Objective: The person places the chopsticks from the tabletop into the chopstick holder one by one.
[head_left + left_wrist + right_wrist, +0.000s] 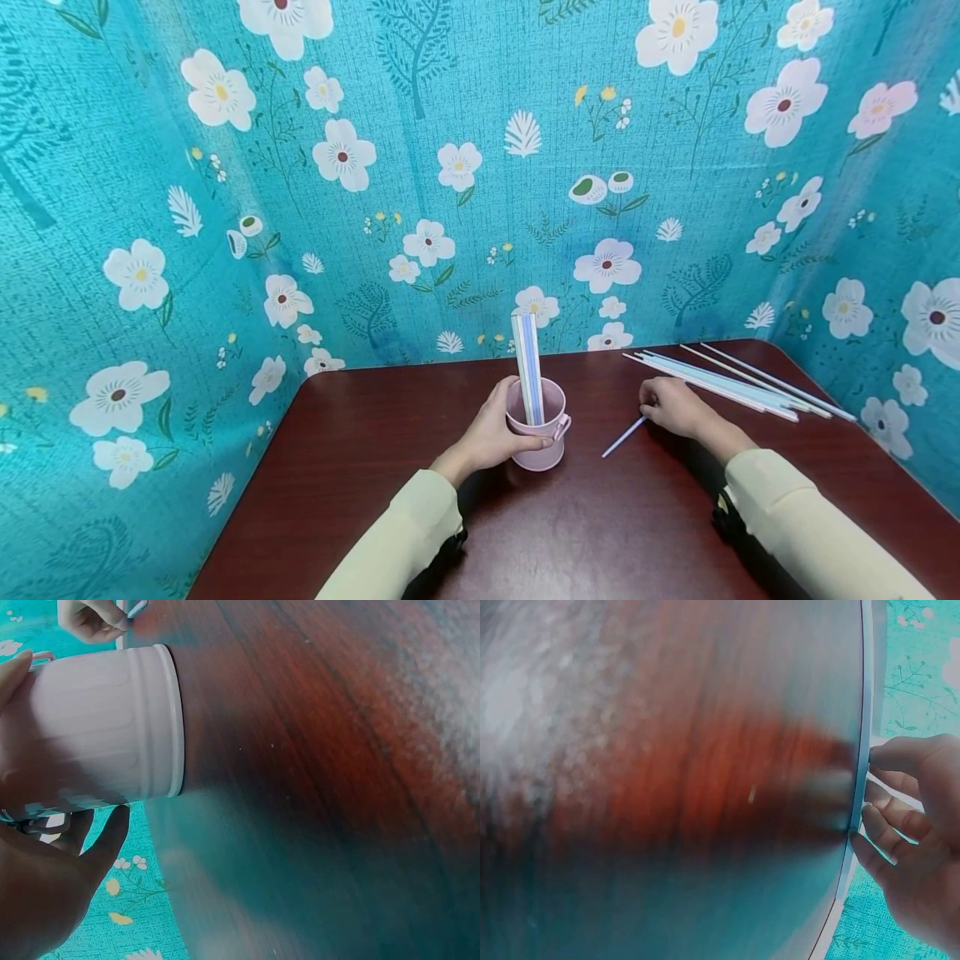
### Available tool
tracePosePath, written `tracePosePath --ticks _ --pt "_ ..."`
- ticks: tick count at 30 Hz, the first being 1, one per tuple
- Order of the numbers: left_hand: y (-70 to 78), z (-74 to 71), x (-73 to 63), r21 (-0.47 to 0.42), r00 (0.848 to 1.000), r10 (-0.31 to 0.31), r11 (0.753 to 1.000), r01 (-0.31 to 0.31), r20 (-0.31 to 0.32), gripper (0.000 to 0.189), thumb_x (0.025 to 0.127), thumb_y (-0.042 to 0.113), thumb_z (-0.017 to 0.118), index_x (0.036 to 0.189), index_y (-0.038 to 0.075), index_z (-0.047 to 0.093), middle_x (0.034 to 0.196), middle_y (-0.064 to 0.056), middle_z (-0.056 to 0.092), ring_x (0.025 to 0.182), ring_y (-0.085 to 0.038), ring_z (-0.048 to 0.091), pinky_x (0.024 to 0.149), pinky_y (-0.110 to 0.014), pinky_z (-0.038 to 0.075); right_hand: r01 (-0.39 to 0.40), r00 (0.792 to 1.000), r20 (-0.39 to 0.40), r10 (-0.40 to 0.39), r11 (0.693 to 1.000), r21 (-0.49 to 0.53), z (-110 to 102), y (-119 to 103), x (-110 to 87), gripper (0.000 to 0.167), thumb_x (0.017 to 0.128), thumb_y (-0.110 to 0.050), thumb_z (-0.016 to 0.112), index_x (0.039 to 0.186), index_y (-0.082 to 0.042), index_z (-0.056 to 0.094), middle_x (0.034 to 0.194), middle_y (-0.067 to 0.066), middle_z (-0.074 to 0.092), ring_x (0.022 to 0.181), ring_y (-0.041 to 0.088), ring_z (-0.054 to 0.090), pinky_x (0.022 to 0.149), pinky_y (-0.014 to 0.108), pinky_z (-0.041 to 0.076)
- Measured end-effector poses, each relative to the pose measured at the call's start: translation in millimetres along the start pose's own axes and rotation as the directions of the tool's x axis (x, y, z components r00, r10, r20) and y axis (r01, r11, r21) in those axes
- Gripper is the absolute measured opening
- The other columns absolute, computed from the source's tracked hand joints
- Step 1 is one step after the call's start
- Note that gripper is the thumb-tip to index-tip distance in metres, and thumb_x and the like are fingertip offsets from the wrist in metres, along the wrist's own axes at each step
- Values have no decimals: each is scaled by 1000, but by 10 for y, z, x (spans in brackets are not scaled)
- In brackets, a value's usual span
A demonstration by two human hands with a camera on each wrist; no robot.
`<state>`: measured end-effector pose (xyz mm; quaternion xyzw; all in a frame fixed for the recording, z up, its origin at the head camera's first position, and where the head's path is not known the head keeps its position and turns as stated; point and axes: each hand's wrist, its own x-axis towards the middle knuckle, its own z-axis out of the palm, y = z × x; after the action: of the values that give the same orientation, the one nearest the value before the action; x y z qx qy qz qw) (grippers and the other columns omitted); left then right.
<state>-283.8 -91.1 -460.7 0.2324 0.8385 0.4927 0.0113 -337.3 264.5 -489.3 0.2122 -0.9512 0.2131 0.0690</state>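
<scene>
A small pale pink bucket [538, 460] with a side handle stands upright on the table. My left hand [486, 435] grips it from the left, thumb across the front below the rim; the left wrist view shows the bucket's ribbed wall [90, 727] between thumb and fingers. Several long thin sticks [527, 367], white, pale green and blue, lean inside it, rising well above the rim. To the right, my right hand [678, 407] pinches a thin blue stick [622, 438] lying low at the tabletop. Fingertips meet along that stick's length [866, 667] in the right wrist view.
Several loose sticks [720, 379], white, light blue and cream, lie in a fanned pile at the table's back right, beyond my right hand. The dark red-brown table [390, 417] ends at a teal flowered cloth [420, 208] behind and at the sides.
</scene>
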Motion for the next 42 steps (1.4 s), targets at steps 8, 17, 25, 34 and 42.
tracePosePath --ticks 8,17,25,34,42 --pt "-11 -1 5 6 1000 3 1000 -3 -1 98 73 31 94 150 19 36 141 -1 48 127 -17 51 108 -42 45 -74 995 -57 77 996 49 14 7 -19 28 81 -5 81 103 1 64 101 22 54 88 32 57 78 50 50" --pt "-14 -19 11 6 1000 -2 1000 2 1 98 73 32 94 150 21 35 141 2 48 126 -14 51 107 -42 46 -135 989 -53 139 988 75 -8 13 -24 41 82 -4 81 116 7 60 113 30 50 88 33 56 79 51 51" --pt "-9 -7 -1 -11 1000 -11 1000 11 3 98 73 33 94 150 21 34 140 2 48 126 -14 51 106 -42 46 -144 988 -55 148 988 59 -5 16 -45 44 82 -2 79 117 15 59 113 34 49 90 36 55 80 53 50" --pt "-23 -6 4 -14 1000 -12 1000 12 2 99 72 32 95 150 23 34 141 3 48 126 -14 50 108 -44 46 -217 975 -37 218 976 31 -40 -27 -38 43 81 -1 77 115 19 58 109 36 48 96 43 52 86 58 48" --pt "-42 -3 8 -5 1000 -10 1000 10 2 99 72 33 94 150 23 34 141 3 47 127 -14 50 107 -41 45 -259 966 16 258 966 5 -76 -28 -18 40 83 -3 74 112 20 58 102 34 59 100 47 53 89 59 48"
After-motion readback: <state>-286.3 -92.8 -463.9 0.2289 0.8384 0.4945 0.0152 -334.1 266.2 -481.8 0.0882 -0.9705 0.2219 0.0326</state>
